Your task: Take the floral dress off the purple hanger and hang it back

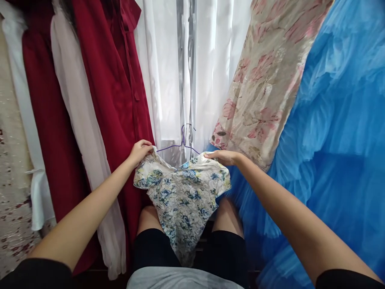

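Observation:
A short-sleeved blouse (186, 192) with blue and yellow flowers on white hangs in front of my legs, on a thin purple hanger (170, 147). The hanger's hook points up, and its ends go into the blouse's shoulders. My left hand (141, 152) pinches the blouse at the left shoulder. At the opposite shoulder, my right hand (222, 157) grips the cloth, thumb on top and fingers partly hidden. Below the neckline the blouse narrows to a point between my thighs.
Long red dresses (105, 80) and a pale pink sheer garment (81, 92) hang at left. White curtains (213, 60) hang behind the hanger. To the right are a beige dress with pink flowers (261, 80) and a ruffled blue tulle gown (339, 160).

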`<move>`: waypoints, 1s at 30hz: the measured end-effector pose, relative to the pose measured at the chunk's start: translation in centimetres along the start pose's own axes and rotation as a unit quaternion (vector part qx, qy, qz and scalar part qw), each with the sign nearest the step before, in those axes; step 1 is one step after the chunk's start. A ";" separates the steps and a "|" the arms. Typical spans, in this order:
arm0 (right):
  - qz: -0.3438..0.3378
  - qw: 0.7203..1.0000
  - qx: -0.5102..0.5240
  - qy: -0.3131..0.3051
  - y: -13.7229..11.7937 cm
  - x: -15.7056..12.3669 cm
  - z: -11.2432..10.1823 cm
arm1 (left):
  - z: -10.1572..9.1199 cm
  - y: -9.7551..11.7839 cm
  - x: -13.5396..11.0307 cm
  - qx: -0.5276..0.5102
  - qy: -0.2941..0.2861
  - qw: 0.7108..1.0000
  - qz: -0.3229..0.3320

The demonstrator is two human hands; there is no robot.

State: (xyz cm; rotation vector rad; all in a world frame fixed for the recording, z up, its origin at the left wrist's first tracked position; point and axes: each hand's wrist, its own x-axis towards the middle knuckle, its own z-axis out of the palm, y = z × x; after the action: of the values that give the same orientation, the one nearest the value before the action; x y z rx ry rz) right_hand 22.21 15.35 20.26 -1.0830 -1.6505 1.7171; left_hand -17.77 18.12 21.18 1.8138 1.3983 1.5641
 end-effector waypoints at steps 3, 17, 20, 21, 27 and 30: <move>-0.005 0.999 -0.013 0.038 0.7 0.0 -0.3 | 2.5 0.8 0.6 0.009 0.011 1.000 -0.018; -0.227 0.829 -0.347 0.374 6.5 -1.8 -1.5 | 0.9 1.3 -5.8 0.205 -0.088 0.958 0.181; -0.263 0.854 -0.310 0.326 6.2 -4.2 -2.0 | -0.9 0.5 -6.6 0.123 -0.141 0.974 0.125; -0.278 0.858 -0.293 0.318 5.8 -4.8 -2.2 | -1.1 0.4 -6.8 0.101 -0.150 0.977 0.112; -0.351 0.837 -0.177 0.381 1.5 -5.2 -1.3 | -0.3 2.0 -7.0 0.154 -0.084 0.969 0.176; -0.373 0.821 -0.112 0.417 -0.7 -4.7 1.9 | 0.4 1.7 -6.3 0.218 -0.022 0.955 0.198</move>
State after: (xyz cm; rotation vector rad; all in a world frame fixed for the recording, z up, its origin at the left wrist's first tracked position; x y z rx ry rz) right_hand 23.06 10.51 21.67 -0.8934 -1.3855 0.4265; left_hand -15.97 12.23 19.06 2.5060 1.5168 1.4538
